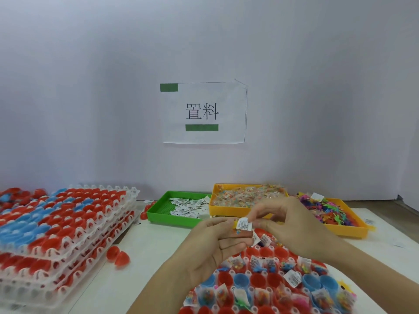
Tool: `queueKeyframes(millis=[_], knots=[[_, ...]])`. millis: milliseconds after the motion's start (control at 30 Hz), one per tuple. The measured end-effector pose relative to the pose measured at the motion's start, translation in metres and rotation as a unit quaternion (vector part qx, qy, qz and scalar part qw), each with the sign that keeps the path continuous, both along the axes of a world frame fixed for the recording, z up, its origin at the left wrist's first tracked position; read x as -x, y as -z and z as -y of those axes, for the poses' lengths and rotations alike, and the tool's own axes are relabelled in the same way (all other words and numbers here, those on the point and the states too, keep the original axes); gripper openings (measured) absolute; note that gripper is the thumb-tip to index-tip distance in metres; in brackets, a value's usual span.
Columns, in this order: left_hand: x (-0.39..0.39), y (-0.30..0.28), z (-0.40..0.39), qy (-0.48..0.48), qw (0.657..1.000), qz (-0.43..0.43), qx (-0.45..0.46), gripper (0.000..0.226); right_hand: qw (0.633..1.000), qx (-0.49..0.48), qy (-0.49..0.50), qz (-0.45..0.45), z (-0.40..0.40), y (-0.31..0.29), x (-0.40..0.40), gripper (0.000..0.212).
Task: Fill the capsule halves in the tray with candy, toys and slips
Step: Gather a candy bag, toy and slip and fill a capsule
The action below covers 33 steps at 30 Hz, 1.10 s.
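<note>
Head view shows both hands over the tray (229, 271) at the counter's near edge: right hand (292, 225) pinches a slip (244, 223), left hand (217, 243) cups small items I cannot identify. Loose fingers could drop the slip into an already filled capsule half (260, 267)

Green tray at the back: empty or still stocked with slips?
Stocked: white printed slips cover the far part of the green tray; its near floor is bare.
</note>
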<state>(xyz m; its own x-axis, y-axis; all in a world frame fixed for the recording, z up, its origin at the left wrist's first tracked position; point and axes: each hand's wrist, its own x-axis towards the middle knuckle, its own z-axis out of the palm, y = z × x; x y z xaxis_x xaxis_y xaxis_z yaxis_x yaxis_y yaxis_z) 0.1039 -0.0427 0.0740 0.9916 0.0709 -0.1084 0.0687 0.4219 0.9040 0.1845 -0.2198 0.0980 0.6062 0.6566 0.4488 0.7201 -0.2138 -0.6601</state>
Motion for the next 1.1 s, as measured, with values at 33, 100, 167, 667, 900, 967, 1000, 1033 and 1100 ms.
queueKeyframes(millis=[33, 100, 167, 667, 900, 967, 1000, 1033, 1100], knots=[[-0.001, 0.001, -0.001, 0.001, 1.0, -0.002, -0.001, 0.016, 1.0, -0.002, 0.004, 0.001, -0.001, 0.002, -0.001, 0.018], [-0.002, 0.004, -0.002, 0.005, 1.0, -0.006, -0.005, 0.017, 1.0, -0.013, 0.009, 0.001, -0.002, 0.005, -0.004, 0.017], [-0.004, 0.006, -0.003, 0.011, 1.0, -0.011, -0.011, 0.019, 1.0, -0.021, 0.003, -0.005, -0.002, 0.007, -0.006, 0.016], [-0.01, 0.002, 0.005, 0.013, 0.998, -0.046, 0.04, 0.028, 0.999, -0.021, -0.018, -0.042, 0.0, 0.012, -0.01, 0.02], [-0.011, 0.003, 0.009, 0.017, 0.997, -0.05, 0.059, 0.033, 0.998, -0.019, -0.032, -0.044, -0.001, 0.017, -0.01, 0.025], [-0.012, 0.003, 0.009, 0.021, 0.996, -0.054, 0.062, 0.032, 0.999, -0.012, -0.029, -0.04, 0.0, 0.018, -0.011, 0.025], [-0.012, 0.002, 0.008, 0.025, 0.996, -0.055, 0.063, 0.029, 0.999, -0.008, -0.026, -0.035, 0.0, 0.019, -0.012, 0.024], [-0.012, 0.002, 0.008, 0.032, 0.996, -0.053, 0.062, 0.026, 0.999, -0.002, -0.023, -0.026, 0.0, 0.019, -0.013, 0.023], [-0.011, 0.002, 0.007, 0.051, 0.997, -0.041, 0.047, 0.023, 1.0, 0.01, -0.019, -0.008, 0.001, 0.019, -0.015, 0.022]])
